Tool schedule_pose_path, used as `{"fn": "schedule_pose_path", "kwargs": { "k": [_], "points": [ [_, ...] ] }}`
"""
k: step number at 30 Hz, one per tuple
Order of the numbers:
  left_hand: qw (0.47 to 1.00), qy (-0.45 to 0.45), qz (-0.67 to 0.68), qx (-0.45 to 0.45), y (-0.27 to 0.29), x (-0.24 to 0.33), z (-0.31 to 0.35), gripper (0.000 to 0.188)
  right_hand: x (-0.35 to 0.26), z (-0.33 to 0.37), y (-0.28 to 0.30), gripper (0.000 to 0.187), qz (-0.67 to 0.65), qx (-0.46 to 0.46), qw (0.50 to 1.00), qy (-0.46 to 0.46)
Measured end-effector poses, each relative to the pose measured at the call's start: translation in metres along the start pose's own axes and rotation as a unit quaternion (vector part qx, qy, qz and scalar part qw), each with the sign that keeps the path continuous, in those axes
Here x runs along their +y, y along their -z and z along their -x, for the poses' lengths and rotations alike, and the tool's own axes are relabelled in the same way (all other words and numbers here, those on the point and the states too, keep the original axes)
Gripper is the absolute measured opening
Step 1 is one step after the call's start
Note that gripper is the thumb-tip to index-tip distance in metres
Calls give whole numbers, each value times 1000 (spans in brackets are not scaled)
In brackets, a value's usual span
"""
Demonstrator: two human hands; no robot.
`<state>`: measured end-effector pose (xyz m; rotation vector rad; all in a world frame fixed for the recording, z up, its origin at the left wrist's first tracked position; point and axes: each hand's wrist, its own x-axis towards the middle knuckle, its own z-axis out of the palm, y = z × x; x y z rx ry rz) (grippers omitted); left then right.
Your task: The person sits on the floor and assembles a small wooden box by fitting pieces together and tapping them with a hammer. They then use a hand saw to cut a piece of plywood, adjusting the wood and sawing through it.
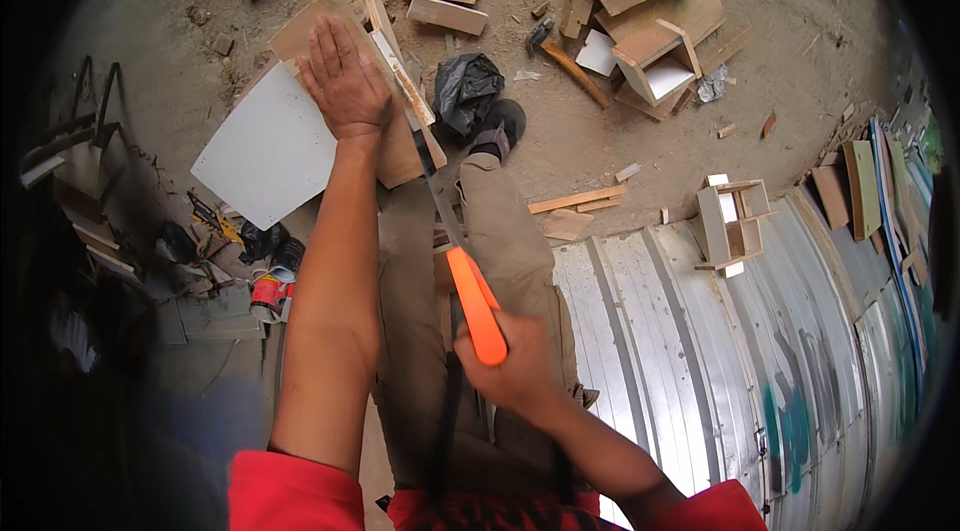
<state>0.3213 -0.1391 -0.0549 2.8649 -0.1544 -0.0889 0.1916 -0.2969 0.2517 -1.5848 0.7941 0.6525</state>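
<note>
My left hand (345, 83) lies flat with fingers stretched out on a brown wooden board (398, 159), at the upper left of centre. A narrow white-faced wooden strip (402, 76) runs along the board's right side. Under the board's left part sticks out a white panel (268, 143). Closed round the orange handle of a handsaw (477, 316) is my right hand (515, 363), low in the middle between my legs. The saw's blade points up and away, its far end at the board's near right edge. Whether its teeth touch the wood I cannot tell.
A hammer (568, 66) lies on the dirt floor beyond my foot, beside a black plastic bag (468, 91). Wooden boxes (655, 61) and offcuts are heaped at the back right. A small wooden frame (730, 221) rests on corrugated metal sheeting (640, 331). Cans (268, 293) stand left.
</note>
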Motion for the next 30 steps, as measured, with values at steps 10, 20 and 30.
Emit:
{"fn": "schedule_pose_path", "kwargs": {
  "k": [10,20,30],
  "points": [
    [1000,-20,-21,-3,-7,-8,-15,70,33,-102,-46,20,40,5,999,24],
    [1000,-7,-5,-16,2,-1,2,70,48,-145,-66,27,43,9,997,60],
    [1000,-3,8,7,-2,-1,-2,67,26,21,-3,16,39,-28,999,13]
  ]
}}
